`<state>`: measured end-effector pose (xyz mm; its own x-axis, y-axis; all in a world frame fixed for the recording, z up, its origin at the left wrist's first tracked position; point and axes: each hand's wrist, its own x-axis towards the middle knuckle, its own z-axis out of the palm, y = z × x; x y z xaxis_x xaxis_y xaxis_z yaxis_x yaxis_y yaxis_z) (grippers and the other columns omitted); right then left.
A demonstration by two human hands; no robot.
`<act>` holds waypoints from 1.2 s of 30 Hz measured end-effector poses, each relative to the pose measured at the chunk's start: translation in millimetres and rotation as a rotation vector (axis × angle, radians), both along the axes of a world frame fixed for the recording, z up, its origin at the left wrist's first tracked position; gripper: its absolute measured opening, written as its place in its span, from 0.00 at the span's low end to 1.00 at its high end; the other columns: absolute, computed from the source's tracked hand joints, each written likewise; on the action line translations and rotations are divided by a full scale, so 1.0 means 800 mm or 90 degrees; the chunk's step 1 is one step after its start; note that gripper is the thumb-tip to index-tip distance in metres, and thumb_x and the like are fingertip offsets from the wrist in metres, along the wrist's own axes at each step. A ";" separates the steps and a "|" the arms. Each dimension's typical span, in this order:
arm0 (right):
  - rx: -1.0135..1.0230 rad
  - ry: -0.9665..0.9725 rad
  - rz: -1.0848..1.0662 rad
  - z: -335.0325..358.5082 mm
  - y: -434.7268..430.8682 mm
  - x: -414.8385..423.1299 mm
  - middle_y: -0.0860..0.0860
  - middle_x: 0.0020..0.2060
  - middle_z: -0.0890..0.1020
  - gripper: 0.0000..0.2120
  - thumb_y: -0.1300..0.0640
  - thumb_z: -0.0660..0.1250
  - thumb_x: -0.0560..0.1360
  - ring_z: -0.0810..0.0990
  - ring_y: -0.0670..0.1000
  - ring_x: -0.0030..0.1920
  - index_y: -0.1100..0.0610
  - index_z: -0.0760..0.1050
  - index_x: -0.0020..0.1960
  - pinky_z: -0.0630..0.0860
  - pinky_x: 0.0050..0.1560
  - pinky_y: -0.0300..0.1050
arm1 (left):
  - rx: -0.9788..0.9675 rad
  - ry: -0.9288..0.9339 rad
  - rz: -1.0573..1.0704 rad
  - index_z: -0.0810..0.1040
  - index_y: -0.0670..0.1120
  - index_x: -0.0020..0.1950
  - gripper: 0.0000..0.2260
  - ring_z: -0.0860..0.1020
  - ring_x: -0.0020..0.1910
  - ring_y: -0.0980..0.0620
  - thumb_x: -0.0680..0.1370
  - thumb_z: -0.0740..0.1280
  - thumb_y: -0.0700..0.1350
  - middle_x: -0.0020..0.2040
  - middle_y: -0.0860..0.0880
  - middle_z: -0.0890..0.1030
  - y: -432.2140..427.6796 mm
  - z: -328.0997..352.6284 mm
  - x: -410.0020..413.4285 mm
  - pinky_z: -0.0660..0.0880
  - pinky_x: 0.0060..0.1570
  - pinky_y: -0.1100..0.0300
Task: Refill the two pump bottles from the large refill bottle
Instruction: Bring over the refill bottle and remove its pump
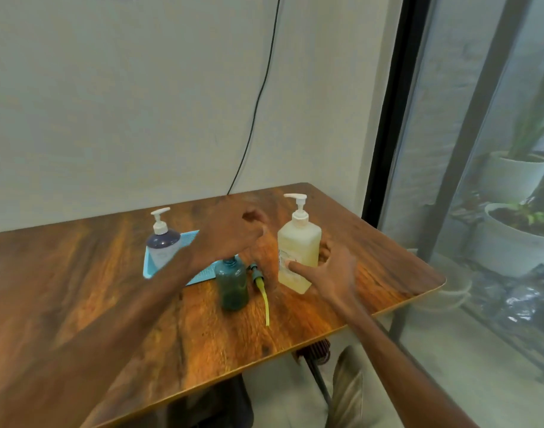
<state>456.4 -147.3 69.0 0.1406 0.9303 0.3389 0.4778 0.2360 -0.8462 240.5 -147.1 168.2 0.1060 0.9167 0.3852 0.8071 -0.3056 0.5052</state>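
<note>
A large pale-yellow refill bottle (298, 251) with a white pump stands at the table's right side. My right hand (329, 273) wraps its lower part, thumb on the label, fingers behind. A small teal bottle (233, 284) stands open-necked in the middle. Its removed pump with a yellow dip tube (262, 290) lies on the table just right of it. My left hand (230, 234) hovers above the teal bottle, fingers loosely curled, holding nothing. A dark-blue pump bottle (163, 242) with a white pump stands in a light-blue tray (190, 239) at the left.
The wooden table (94, 288) ends in a rounded corner at the right, close to a glass door with potted plants behind it. A black cable hangs down the wall behind the table. My knee shows below the front edge.
</note>
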 end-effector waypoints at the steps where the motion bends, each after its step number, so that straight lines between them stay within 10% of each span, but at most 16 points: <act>1: -0.004 0.002 0.002 -0.005 -0.005 -0.003 0.49 0.60 0.84 0.36 0.48 0.84 0.61 0.83 0.43 0.53 0.55 0.77 0.65 0.78 0.41 0.31 | -0.001 -0.030 0.016 0.80 0.59 0.47 0.05 0.76 0.43 0.64 0.78 0.73 0.48 0.42 0.66 0.76 -0.012 -0.012 -0.007 0.73 0.52 0.65; 11: -0.010 0.012 -0.064 -0.046 -0.030 -0.039 0.50 0.66 0.80 0.43 0.42 0.82 0.61 0.81 0.48 0.62 0.53 0.72 0.71 0.82 0.55 0.44 | 0.089 -0.239 0.157 0.76 0.55 0.65 0.18 0.78 0.63 0.51 0.77 0.76 0.47 0.64 0.55 0.79 -0.103 -0.097 -0.032 0.79 0.64 0.46; 21: 0.020 0.008 -0.096 -0.065 -0.014 -0.057 0.48 0.68 0.76 0.44 0.39 0.81 0.63 0.77 0.51 0.66 0.50 0.67 0.72 0.71 0.53 0.35 | 0.052 -0.297 0.237 0.67 0.56 0.74 0.35 0.74 0.63 0.58 0.72 0.79 0.57 0.74 0.54 0.71 -0.112 -0.153 -0.019 0.75 0.52 0.67; 36: -0.049 -0.007 -0.110 -0.081 0.004 -0.056 0.44 0.66 0.75 0.43 0.36 0.81 0.60 0.76 0.47 0.63 0.46 0.66 0.68 0.82 0.55 0.47 | -0.012 -0.292 0.304 0.59 0.56 0.78 0.47 0.66 0.77 0.49 0.67 0.81 0.59 0.80 0.52 0.64 -0.066 -0.158 -0.002 0.70 0.73 0.44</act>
